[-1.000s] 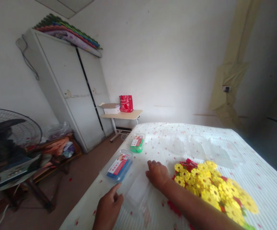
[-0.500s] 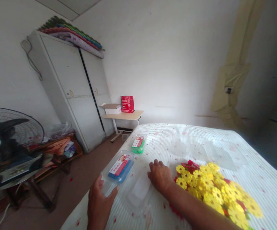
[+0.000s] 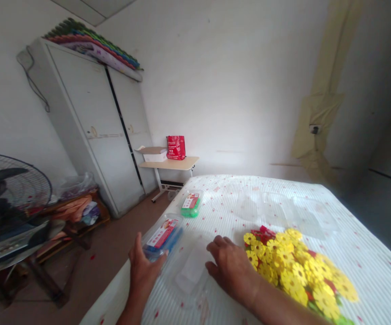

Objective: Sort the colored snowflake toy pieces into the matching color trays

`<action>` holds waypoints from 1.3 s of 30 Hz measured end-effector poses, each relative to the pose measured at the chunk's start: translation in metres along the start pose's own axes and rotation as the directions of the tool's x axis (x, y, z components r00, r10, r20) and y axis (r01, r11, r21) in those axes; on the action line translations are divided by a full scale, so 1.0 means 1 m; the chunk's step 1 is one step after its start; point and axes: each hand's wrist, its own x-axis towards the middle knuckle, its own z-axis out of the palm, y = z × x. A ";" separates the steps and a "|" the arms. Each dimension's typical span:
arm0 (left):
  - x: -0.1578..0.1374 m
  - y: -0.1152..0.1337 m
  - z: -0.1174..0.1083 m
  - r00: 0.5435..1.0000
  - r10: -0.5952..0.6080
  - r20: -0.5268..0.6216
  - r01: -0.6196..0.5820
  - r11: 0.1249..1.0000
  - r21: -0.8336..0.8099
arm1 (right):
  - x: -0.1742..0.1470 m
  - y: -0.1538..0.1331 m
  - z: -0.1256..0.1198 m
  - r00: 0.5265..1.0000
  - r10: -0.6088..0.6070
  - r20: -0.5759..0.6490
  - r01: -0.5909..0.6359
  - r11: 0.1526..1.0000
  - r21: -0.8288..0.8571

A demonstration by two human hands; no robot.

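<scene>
A clear plastic box [image 3: 163,232] with blue contents and a red-and-white label lies near the left edge of the covered table. My left hand [image 3: 143,266] is on its near end, fingers at the left side and thumb at the near corner. To its right lies an open clear plastic container [image 3: 171,282] with a white slip [image 3: 191,271] in it. My right hand [image 3: 231,266] has bent fingers and thumb at that container's right rim. Beside my right forearm is a pile of yellow artificial flowers [image 3: 288,257] with red pieces among them.
A box with green contents [image 3: 190,205] lies farther back. More clear plastic containers [image 3: 276,207] sit at the table's far right. Beyond are a side table [image 3: 181,163] with a red bag [image 3: 176,147] and a white carton [image 3: 154,155]. A fan [image 3: 9,180] stands left.
My left hand has moved forward onto the near end of the blue-filled box. My right hand has come slightly nearer, its thumb now showing. The view has shifted a little.
</scene>
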 end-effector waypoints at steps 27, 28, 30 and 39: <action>-0.123 0.197 0.067 0.832 0.298 0.468 0.410 0.239 -0.880 | -0.079 0.112 -0.047 0.800 0.594 0.083 0.054 -0.209 0.977; -0.122 0.199 0.072 0.783 0.279 0.556 0.521 0.194 -0.831 | -0.080 0.115 -0.047 0.799 0.596 0.078 0.049 -0.194 0.980; -0.121 0.202 0.082 0.629 0.275 0.727 0.723 0.135 -0.677 | -0.081 0.119 -0.045 0.807 0.588 0.061 0.032 -0.147 0.989; -0.122 0.204 0.097 0.254 0.484 0.838 0.955 0.014 -0.297 | -0.076 0.137 -0.026 0.761 0.566 -0.317 -0.159 0.636 0.755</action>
